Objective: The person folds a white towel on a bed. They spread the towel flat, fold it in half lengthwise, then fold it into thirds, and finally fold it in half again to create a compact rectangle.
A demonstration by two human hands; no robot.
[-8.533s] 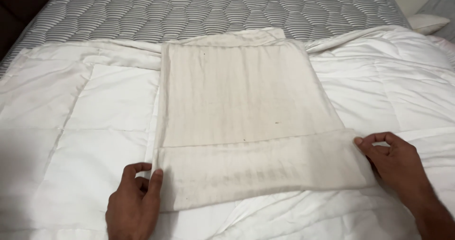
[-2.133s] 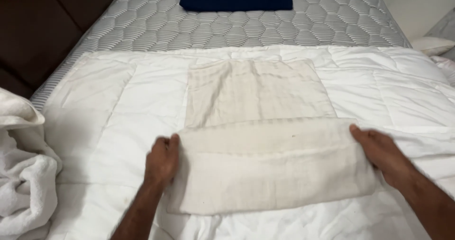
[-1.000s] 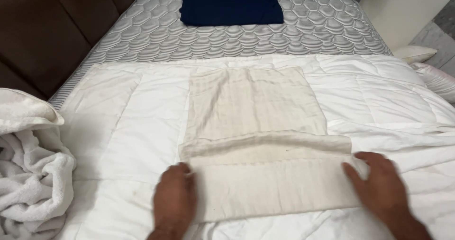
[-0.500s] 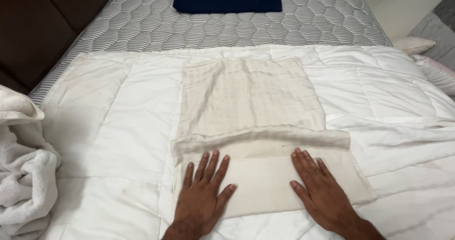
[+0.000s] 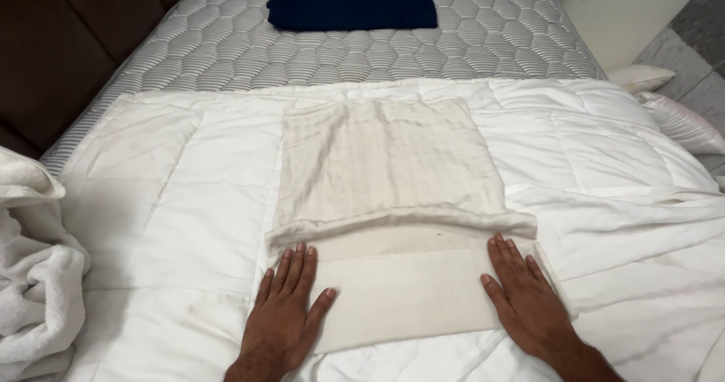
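Observation:
A cream-coloured cloth [image 5: 389, 170] lies flat on a white quilt [image 5: 174, 201], its near end folded up into a band across the front. My left hand [image 5: 283, 314] lies flat, palm down with fingers spread, on the band's left end. My right hand [image 5: 525, 295] rests the same way on the band's right end. Neither hand grips anything.
A pile of white fluffy towel [image 5: 30, 276] sits at the left edge. A folded dark blue cloth [image 5: 351, 1] lies at the far end of the bare patterned mattress [image 5: 226, 50]. White pillows [image 5: 664, 95] are at the right, a dark headboard [image 5: 53, 57] at the left.
Over the earlier frames my hands folded the cloth's near end up, then let go and laid flat on it. Since half a second ago they have slid apart toward the band's ends.

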